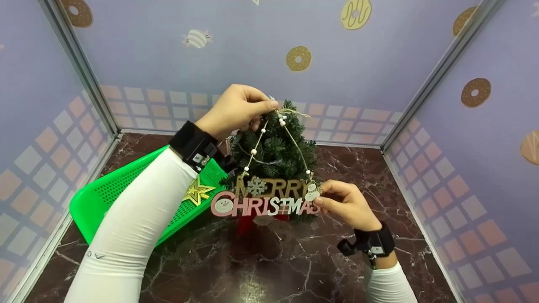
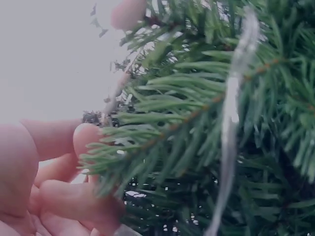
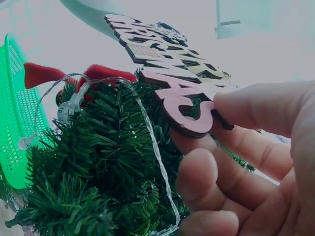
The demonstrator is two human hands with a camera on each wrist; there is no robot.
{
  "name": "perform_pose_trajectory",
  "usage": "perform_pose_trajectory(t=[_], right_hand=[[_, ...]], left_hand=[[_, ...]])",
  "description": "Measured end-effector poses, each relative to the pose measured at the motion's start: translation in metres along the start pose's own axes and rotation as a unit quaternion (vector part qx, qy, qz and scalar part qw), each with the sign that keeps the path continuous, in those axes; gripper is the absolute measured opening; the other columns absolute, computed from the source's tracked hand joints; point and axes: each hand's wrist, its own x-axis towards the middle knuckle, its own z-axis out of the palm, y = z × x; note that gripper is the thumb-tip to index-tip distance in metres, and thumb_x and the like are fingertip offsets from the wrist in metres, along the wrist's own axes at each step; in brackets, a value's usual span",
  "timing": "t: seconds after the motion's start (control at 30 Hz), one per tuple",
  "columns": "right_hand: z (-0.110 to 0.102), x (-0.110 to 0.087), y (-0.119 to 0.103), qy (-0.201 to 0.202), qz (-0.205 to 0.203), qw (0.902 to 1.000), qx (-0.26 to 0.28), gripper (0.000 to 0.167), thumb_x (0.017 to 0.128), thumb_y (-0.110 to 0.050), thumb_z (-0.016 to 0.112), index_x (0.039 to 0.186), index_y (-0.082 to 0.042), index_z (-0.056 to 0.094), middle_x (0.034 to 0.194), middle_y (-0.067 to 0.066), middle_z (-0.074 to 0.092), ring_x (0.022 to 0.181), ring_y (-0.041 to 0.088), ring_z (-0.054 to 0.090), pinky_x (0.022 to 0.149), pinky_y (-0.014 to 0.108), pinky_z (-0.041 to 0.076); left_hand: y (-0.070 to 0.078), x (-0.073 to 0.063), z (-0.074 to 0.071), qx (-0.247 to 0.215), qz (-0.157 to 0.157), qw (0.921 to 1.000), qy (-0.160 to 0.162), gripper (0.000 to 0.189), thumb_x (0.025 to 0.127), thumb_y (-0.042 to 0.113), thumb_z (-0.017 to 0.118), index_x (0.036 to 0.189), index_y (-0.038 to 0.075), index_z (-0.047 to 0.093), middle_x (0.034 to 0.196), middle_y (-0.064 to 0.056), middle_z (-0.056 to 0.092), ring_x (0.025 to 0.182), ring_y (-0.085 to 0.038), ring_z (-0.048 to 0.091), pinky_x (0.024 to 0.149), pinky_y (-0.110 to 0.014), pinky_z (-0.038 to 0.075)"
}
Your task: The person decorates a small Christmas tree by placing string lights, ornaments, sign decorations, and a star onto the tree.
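A wooden "Merry Christmas" sign (image 1: 248, 206) hangs in front of a small green Christmas tree (image 1: 274, 147). It has pink, white and brown letters, a snowflake and a snowman. Its beaded cord (image 1: 300, 148) rises in a triangle to a knot near the treetop. There my left hand (image 1: 238, 107) pinches the cord between thumb and fingers; the left wrist view shows mostly branches (image 2: 187, 113) beside the fingertips. Lower down, my right hand (image 1: 347, 204) pinches the sign's right end by the snowman, and the right wrist view shows the thumb on the last letters (image 3: 184, 108).
Left of the tree lies a green perforated basket (image 1: 80, 210) with a gold glitter star (image 1: 197, 191) in it, partly behind my left arm. A clear wire of string lights (image 3: 152, 130) winds round the tree. Patterned walls (image 1: 252, 63) enclose the dark marbled table (image 1: 303, 261).
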Motion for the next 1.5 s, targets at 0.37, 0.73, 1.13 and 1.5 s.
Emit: perform_pose_trajectory(t=[0.37,0.73,1.13,1.5], right_hand=[[0.001,-0.001,0.004,-0.020,-0.001,0.9996,-0.021,0.009,0.099,0.007,0.069,0.100,-0.002,0.071,0.075,0.018,0.064,0.064,0.004,0.061,0.051,0.027,0.050],[0.003,-0.005,0.006,-0.008,0.004,0.9997,-0.022,0.006,0.099,0.008,0.069,0.101,0.002,0.070,0.079,0.025,0.064,0.068,0.005,0.066,0.057,0.024,0.054],[0.005,-0.007,0.009,0.022,-0.050,0.9985,0.003,0.012,0.096,0.017,0.065,0.101,0.006,0.069,0.085,0.002,0.071,0.066,0.004,0.064,0.055,0.024,0.052],[0.010,-0.007,0.012,0.032,-0.099,0.9940,0.035,0.021,0.091,0.025,0.061,0.102,0.009,0.070,0.085,0.002,0.073,0.066,0.005,0.065,0.053,0.027,0.052]], left_hand=[[-0.008,0.003,0.009,0.108,0.034,0.9928,0.039,0.014,0.103,0.022,0.074,0.102,0.012,0.083,0.073,0.006,0.066,0.046,-0.005,0.046,0.047,-0.020,0.041],[-0.008,-0.015,0.002,0.123,0.108,0.9828,0.085,0.022,0.104,0.028,0.073,0.118,0.011,0.077,0.105,-0.006,0.078,0.080,-0.015,0.070,0.065,-0.022,0.054],[-0.037,-0.122,0.000,0.161,0.169,0.9646,0.122,0.015,0.101,0.022,0.072,0.108,0.008,0.072,0.100,0.000,0.073,0.081,-0.010,0.065,0.072,-0.022,0.054],[-0.098,-0.175,0.018,0.224,0.149,0.9625,-0.035,0.015,0.105,0.037,0.071,0.113,0.024,0.073,0.098,0.012,0.070,0.083,-0.006,0.056,0.079,-0.031,0.049]])
